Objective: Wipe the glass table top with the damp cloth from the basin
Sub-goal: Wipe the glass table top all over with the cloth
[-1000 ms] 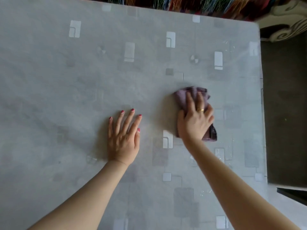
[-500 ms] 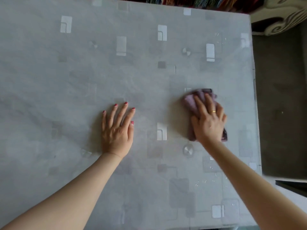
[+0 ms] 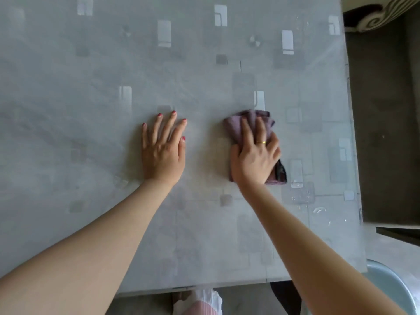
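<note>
Item one — glass table top (image 3: 204,71): grey, patterned with pale and dark rounded squares, filling most of my view; its right edge runs down beside a dark floor, its near edge lies just above my legs.

Item two — my left hand (image 3: 162,151): laid flat on the glass, palm down, fingers straight and slightly spread, red-painted nails pointing to the far side. It holds nothing.

Item three — my right hand (image 3: 255,153): set on top of the cloth (image 3: 244,123), just right of my left hand and apart from it. Two fingers lie extended over the far part of the fabric, one with a gold ring (image 3: 263,142); the others bend round the cloth's right side. Whether the hand grips the cloth or only presses it down, I cannot tell.

Item four — the cloth: mauve, bunched in folds, lying on the glass right of centre. Its far end shows past my fingertips; a darker corner sticks out on the right, by my wrist.

Item five — water droplets (image 3: 300,196): scattered on the glass near and right of the cloth.

Item six — basin (image 3: 391,285): pale blue rim at the near right corner, below the table's edge, partly behind my right forearm.
</note>
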